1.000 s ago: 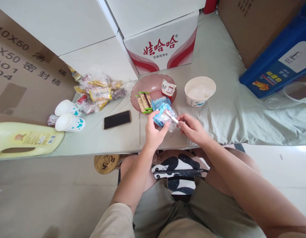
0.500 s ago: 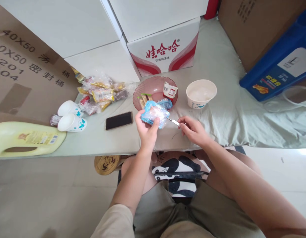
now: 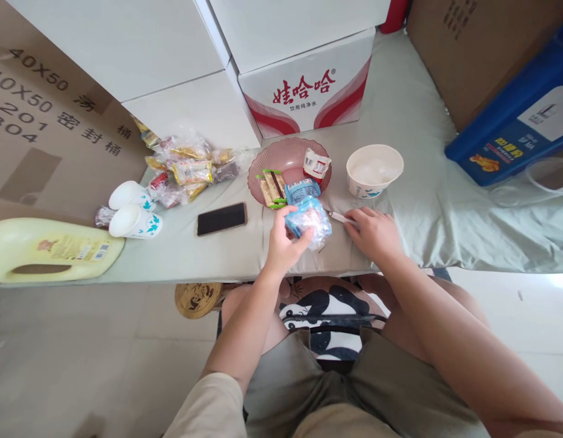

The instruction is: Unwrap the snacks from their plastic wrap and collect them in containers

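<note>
Between the thumb and fingers of my left hand (image 3: 288, 243) is a shiny blue and clear plastic packet (image 3: 314, 220), in front of the pink ribbed plate (image 3: 258, 159). My right hand (image 3: 375, 232) is low at the cloth, its fingers closed on the white handle of a small knife (image 3: 339, 217). The knife's thin tip points left, close to the packet. On the plate lie green-edged snack packets (image 3: 271, 187), a blue packet (image 3: 303, 191) and a red and white packet (image 3: 316, 165). A white paper bowl (image 3: 372, 187) stands right of the plate.
Left of the plate lie a phone (image 3: 222, 219) and a heap of wrapped snacks (image 3: 190, 170). Two paper cups (image 3: 136, 221) and a yellow jug (image 3: 75, 249) are farther left. A blue jug (image 3: 504, 134) stands right, and a white carton (image 3: 308, 100) behind.
My left hand has moved the packet right and a little down, away from over the plate. My right hand has lowered the knife to the cloth; its tip no longer meets the packet.
</note>
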A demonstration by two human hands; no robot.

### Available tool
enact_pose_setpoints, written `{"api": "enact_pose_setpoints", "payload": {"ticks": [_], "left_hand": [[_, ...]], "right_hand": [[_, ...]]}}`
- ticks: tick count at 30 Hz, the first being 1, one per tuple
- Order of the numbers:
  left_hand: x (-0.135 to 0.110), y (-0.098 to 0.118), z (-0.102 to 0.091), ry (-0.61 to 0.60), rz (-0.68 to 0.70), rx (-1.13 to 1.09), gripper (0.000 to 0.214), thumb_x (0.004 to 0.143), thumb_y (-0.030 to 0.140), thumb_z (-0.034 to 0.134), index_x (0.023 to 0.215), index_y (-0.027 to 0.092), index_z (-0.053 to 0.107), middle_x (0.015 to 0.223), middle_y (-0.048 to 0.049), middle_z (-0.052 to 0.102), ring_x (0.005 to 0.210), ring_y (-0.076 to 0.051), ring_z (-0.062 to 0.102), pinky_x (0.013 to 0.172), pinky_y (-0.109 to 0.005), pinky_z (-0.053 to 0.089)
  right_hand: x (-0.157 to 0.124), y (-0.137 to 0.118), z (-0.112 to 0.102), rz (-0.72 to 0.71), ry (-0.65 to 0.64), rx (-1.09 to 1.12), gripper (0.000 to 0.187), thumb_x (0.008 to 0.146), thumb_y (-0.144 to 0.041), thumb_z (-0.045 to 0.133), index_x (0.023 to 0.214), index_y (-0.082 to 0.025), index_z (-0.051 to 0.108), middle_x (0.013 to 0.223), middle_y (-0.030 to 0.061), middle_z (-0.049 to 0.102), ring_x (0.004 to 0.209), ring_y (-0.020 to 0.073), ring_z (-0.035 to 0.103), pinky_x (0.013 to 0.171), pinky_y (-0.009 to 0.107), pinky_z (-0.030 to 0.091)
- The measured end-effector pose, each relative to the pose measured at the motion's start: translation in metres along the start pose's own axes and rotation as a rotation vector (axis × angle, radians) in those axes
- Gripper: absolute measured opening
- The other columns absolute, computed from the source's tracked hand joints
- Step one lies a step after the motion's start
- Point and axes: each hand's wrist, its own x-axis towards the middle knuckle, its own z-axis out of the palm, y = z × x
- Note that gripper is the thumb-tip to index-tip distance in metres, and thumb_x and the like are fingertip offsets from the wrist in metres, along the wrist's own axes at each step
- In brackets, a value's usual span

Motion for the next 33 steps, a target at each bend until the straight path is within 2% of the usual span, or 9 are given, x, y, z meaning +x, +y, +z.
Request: {"api": "enact_pose_setpoints", "payload": {"ticks": [4,7,11,14,20,25,28,31,33], "left_hand": [[-0.007,0.008,0.009,-0.167,0.017,0.154,0.05,0.082,0.037,0.075,0.125,0.024,0.053,0.106,-0.0042,0.068,0.078,-0.016,0.065,0.066,-0.027,0.053],[-0.007,0.01,0.011,-0.222,0.069,0.236,0.043,0.085,0.032,0.072,0.122,0.022,0.053,0.11,-0.0063,0.07,0.089,-0.019,0.069,0.078,-0.031,0.056],[0.0,0.01,0.008,-0.131,0.16,0.293,0.025,0.09,0.03,0.066,0.111,0.02,0.057,0.125,-0.0126,0.067,0.118,-0.024,0.066,0.1,-0.04,0.054],[0.003,0.008,0.003,-0.065,0.158,0.307,0.022,0.093,0.032,0.063,0.11,0.02,0.058,0.133,-0.0151,0.063,0.126,-0.025,0.062,0.104,-0.041,0.052],[0.003,0.012,-0.002,-0.07,0.07,0.304,0.029,0.091,0.037,0.063,0.114,0.02,0.058,0.118,-0.0099,0.07,0.091,-0.018,0.07,0.083,-0.031,0.056],[0.004,0.016,-0.006,-0.073,-0.15,0.392,0.024,0.09,0.041,0.062,0.103,0.021,0.061,0.089,-0.0001,0.072,0.052,-0.009,0.055,0.063,-0.027,0.048],[0.006,0.017,-0.009,-0.094,-0.067,0.366,0.021,0.089,0.039,0.063,0.1,0.021,0.061,0.092,-0.0022,0.072,0.067,-0.013,0.064,0.071,-0.028,0.051],[0.006,0.019,-0.009,-0.249,0.109,0.313,0.028,0.084,0.033,0.068,0.108,0.021,0.062,0.112,-0.0079,0.072,0.104,-0.022,0.068,0.092,-0.034,0.054],[0.005,0.02,-0.008,-0.353,0.143,0.293,0.034,0.082,0.027,0.07,0.114,0.021,0.062,0.118,-0.0085,0.072,0.113,-0.024,0.068,0.1,-0.036,0.053]], "right_hand": [[-0.001,0.0,-0.002,0.108,0.044,-0.076,0.026,0.097,-0.03,0.05,0.107,-0.021,0.073,0.109,0.0128,0.074,0.1,0.0311,0.061,0.078,0.039,0.033],[-0.003,-0.001,-0.002,0.12,0.14,-0.088,0.028,0.098,-0.028,0.048,0.108,-0.02,0.072,0.112,0.014,0.073,0.105,0.0326,0.058,0.082,0.042,0.034],[-0.002,0.0,0.002,0.025,0.261,-0.014,0.026,0.097,-0.03,0.048,0.102,-0.02,0.071,0.102,0.0131,0.073,0.096,0.0307,0.059,0.079,0.041,0.036],[-0.001,0.002,0.006,-0.115,0.278,0.134,0.023,0.096,-0.03,0.048,0.098,-0.021,0.069,0.092,0.011,0.071,0.089,0.0285,0.061,0.078,0.041,0.042],[-0.003,-0.003,0.01,-0.439,0.033,0.399,0.032,0.094,-0.045,0.056,0.115,-0.021,0.063,0.108,0.0126,0.073,0.1,0.0302,0.068,0.088,0.045,0.051],[-0.003,-0.003,0.014,-0.366,-0.037,0.368,0.043,0.087,-0.038,0.063,0.127,-0.022,0.058,0.11,0.012,0.074,0.104,0.0322,0.069,0.091,0.048,0.052],[-0.003,-0.002,0.013,-0.336,-0.051,0.386,0.044,0.089,-0.038,0.061,0.129,-0.021,0.056,0.102,0.0104,0.075,0.1,0.0314,0.07,0.09,0.047,0.052],[-0.004,-0.002,0.008,-0.415,-0.081,0.463,0.047,0.09,-0.042,0.058,0.133,-0.021,0.053,0.105,0.0102,0.075,0.101,0.0304,0.07,0.092,0.046,0.052],[-0.004,-0.001,0.006,-0.454,-0.089,0.501,0.047,0.091,-0.039,0.054,0.134,-0.02,0.051,0.106,0.01,0.075,0.102,0.0298,0.069,0.093,0.046,0.052]]}}
